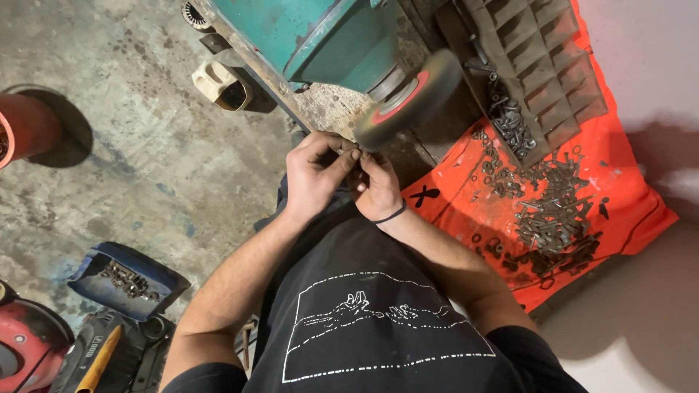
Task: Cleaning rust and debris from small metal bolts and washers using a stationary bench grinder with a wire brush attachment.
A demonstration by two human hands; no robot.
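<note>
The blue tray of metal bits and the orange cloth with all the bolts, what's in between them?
In the head view, the person's own forearms and dark shirt lie between the blue tray and the orange cloth.

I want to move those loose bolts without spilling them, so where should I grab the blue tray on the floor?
Take the blue tray by its two long raised rims, one of the hands on each, coming from above. It lies tilted on the concrete floor with bolts heaped inside, so level it while lifting; gripping one corner would probably tip them out.

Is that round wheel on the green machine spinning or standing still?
Spinning, it seems: the wheel looks smeared with blur while the machine body stays sharp. Both hands, left hand and right hand, sit just below it.
</note>
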